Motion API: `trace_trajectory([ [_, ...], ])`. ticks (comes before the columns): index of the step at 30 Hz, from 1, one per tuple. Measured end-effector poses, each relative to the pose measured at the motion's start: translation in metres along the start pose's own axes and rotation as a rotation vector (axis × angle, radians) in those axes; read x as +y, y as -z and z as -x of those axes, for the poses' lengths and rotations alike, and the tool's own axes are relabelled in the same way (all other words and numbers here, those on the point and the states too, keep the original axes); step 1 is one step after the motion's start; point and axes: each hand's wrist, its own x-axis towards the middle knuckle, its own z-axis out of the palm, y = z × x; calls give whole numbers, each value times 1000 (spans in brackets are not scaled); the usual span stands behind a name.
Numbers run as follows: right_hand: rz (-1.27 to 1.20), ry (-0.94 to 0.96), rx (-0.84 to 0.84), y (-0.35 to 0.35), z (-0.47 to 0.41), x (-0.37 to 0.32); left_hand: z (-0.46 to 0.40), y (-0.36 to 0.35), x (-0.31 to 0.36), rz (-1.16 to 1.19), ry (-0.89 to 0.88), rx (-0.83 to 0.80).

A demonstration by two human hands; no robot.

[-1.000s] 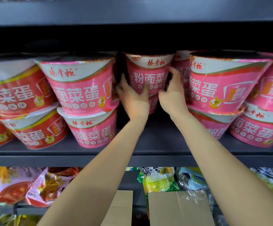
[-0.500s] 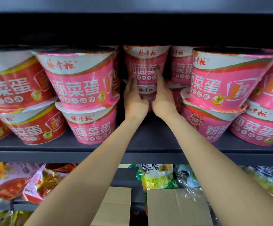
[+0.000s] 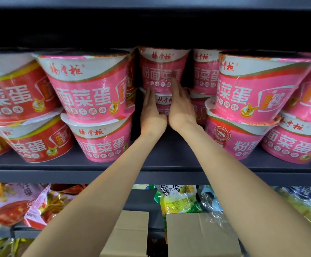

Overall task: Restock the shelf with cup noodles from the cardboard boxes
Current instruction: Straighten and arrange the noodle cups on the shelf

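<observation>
Two pink cup noodle bowls stand stacked deep in the middle gap of the dark shelf [image 3: 169, 160]: an upper bowl [image 3: 161, 69] and a lower bowl [image 3: 163, 106] mostly hidden behind my hands. My left hand [image 3: 151, 112] lies with straight fingers against the lower bowl's left side. My right hand [image 3: 180, 106] presses with straight fingers on the front of the stack, fingertips reaching the upper bowl. An open cardboard box [image 3: 197, 236] sits below, only its flaps showing.
Stacked pink bowls [image 3: 93, 101] flank the gap on the left and more [image 3: 247, 97] on the right; red bowls [image 3: 15, 97] fill the far left. The shelf above hangs low over the bowls. Snack bags [image 3: 178, 199] lie on the lower shelf.
My hands slid the stacked bowls further back into the gap, and the fingers went from curled round the upper bowl to lying flat against the stack.
</observation>
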Motion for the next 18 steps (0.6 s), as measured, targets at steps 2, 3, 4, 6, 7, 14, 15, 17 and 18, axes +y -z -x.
trace_trajectory([
  [2, -35, -40, 41, 0, -2, -3, 0, 0, 0, -8, -2, 1],
  [3, -48, -52, 66, 0, -3, -3, -2, 1, 0, -22, 5, 9],
  [4, -66, -60, 91, 0, -4, -3, -5, 2, 1, -44, 16, 21],
  [6, -99, -51, 124, 0, -6, 0, -14, 3, 5, -108, 41, 61],
  [7, -99, -35, 124, 1, -6, 1, -19, 4, 8, -114, 50, 86],
  [14, -197, 29, 55, 5, -7, 1, -44, 9, 25, 111, 147, 60],
  [15, -225, 26, 57, 5, -7, 2, -41, 7, 25, 81, 143, 56],
  [17, -270, 6, 71, 8, -8, 5, -35, 3, 23, -13, 91, 72],
  [18, -268, -3, 78, 8, -8, 6, -32, 2, 21, -73, 56, 80],
])
